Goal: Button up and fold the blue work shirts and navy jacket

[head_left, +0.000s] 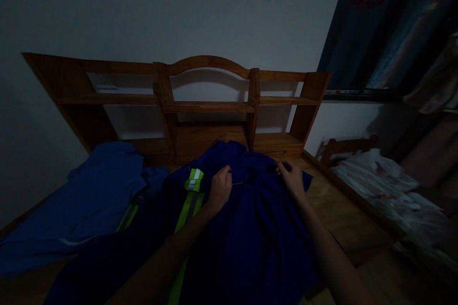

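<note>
A dark blue work jacket (pixel 257 228) with yellow-green and silver reflective strips (pixel 189 207) is spread out in front of me. My left hand (pixel 221 187) is closed in a fist on its cloth, just right of a short strip. A thin line, perhaps a seam or cord, runs rightward from this hand. Toward the jacket's right edge, my right hand (pixel 291 178) has its thumb and fingers pinched together at the cloth. The dim light hides exactly which part it grips. Deep folds lie between the two hands.
Lighter blue clothing (pixel 107 186) lies at the left on the wooden surface (pixel 332 205). Behind stands a wooden headboard with shelves (pixel 211 107) against the wall. White plastic bags (pixel 375 176) sit at the right beyond a wooden edge, below a dark window (pixel 379 33).
</note>
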Motion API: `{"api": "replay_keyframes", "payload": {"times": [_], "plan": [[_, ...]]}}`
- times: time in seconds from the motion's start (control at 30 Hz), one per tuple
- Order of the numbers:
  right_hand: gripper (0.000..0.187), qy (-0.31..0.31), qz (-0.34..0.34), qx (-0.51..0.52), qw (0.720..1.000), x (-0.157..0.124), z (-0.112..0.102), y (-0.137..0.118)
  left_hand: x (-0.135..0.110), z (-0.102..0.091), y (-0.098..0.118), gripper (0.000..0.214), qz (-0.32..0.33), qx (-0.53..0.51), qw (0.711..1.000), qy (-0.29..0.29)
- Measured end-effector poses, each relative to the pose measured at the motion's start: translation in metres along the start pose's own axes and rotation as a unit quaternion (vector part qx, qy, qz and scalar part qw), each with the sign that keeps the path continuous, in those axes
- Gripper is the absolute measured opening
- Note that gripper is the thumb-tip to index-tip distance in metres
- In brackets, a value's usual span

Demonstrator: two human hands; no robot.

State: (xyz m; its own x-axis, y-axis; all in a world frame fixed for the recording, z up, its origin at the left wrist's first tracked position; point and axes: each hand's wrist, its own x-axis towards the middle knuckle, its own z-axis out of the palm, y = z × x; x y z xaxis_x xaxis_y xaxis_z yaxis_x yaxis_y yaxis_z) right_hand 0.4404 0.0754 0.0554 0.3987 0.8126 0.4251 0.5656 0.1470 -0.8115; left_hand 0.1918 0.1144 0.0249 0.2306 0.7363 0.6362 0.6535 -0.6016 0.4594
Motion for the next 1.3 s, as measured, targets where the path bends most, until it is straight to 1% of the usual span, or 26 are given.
{"api": "replay_keyframes", "payload": {"times": [0.07, 0.1, 0.2, 0.27, 0.33, 0.43, 0.5, 0.57, 0.63, 0.7, 0.77, 0.8, 0.9, 0.97, 1.03, 1.1, 1.2, 1.3], "plan": [[0.052, -0.037, -0.008, -0.031, 0.999, -0.002, 0.001, -0.001, 0.0, -0.001, 0.004, 0.02, -0.023, 0.041, 0.999, 0.023], [0.052, -0.057, -0.004, -0.053, 0.997, -0.002, 0.003, 0.0, -0.001, -0.001, 0.006, 0.022, -0.027, 0.071, 0.997, 0.032], [0.057, -0.095, 0.031, -0.119, 0.988, -0.003, 0.007, 0.003, -0.001, 0.001, 0.012, 0.036, -0.019, 0.166, 0.985, 0.043], [0.06, -0.11, 0.05, -0.123, 0.985, -0.004, 0.009, 0.005, -0.001, 0.003, 0.013, 0.041, -0.004, 0.201, 0.979, 0.035], [0.061, -0.131, 0.055, -0.084, 0.986, -0.006, 0.01, 0.005, -0.001, 0.004, 0.012, 0.04, 0.009, 0.204, 0.979, 0.026], [0.055, -0.192, 0.043, 0.01, 0.98, -0.009, 0.009, -0.003, -0.001, 0.001, 0.014, 0.028, 0.034, 0.158, 0.986, 0.036], [0.048, -0.227, 0.037, 0.06, 0.971, -0.012, 0.008, -0.01, -0.002, -0.004, 0.017, 0.034, 0.065, 0.125, 0.989, 0.037], [0.042, -0.244, 0.026, 0.089, 0.965, -0.012, 0.008, -0.014, -0.001, -0.009, 0.022, 0.045, 0.109, 0.112, 0.987, 0.023], [0.04, -0.248, 0.014, 0.106, 0.963, -0.012, 0.008, -0.016, -0.002, -0.014, 0.027, 0.051, 0.161, 0.11, 0.981, -0.004], [0.042, -0.247, 0.007, 0.118, 0.962, -0.012, 0.008, -0.015, -0.002, -0.015, 0.029, 0.05, 0.205, 0.104, 0.973, -0.035], [0.049, -0.245, 0.001, 0.134, 0.96, -0.012, 0.007, -0.015, -0.004, -0.012, 0.028, 0.044, 0.222, 0.092, 0.969, -0.057], [0.055, -0.243, -0.005, 0.147, 0.959, -0.012, 0.007, -0.016, -0.004, -0.01, 0.027, 0.041, 0.22, 0.086, 0.97, -0.062], [0.08, -0.236, -0.02, 0.179, 0.955, -0.013, 0.006, -0.019, -0.005, -0.005, 0.021, 0.033, 0.197, 0.07, 0.975, -0.07], [0.09, -0.234, -0.023, 0.171, 0.957, -0.014, 0.006, -0.02, -0.005, -0.004, 0.019, 0.033, 0.183, 0.066, 0.978, -0.072], [0.092, -0.227, -0.033, 0.15, 0.962, -0.014, 0.007, -0.021, -0.004, -0.004, 0.02, 0.034, 0.175, 0.067, 0.98, -0.071], [0.091, -0.205, -0.062, 0.145, 0.966, -0.014, 0.008, -0.019, -0.004, -0.006, 0.023, 0.037, 0.167, 0.073, 0.981, -0.07], [0.089, -0.176, -0.115, 0.161, 0.964, -0.012, 0.01, -0.016, -0.004, -0.008, 0.026, 0.043, 0.15, 0.089, 0.982, -0.067], [0.085, -0.154, -0.14, 0.175, 0.962, -0.011, 0.012, -0.014, -0.006, -0.006, 0.024, 0.048, 0.125, 0.076, 0.987, -0.068]]}}
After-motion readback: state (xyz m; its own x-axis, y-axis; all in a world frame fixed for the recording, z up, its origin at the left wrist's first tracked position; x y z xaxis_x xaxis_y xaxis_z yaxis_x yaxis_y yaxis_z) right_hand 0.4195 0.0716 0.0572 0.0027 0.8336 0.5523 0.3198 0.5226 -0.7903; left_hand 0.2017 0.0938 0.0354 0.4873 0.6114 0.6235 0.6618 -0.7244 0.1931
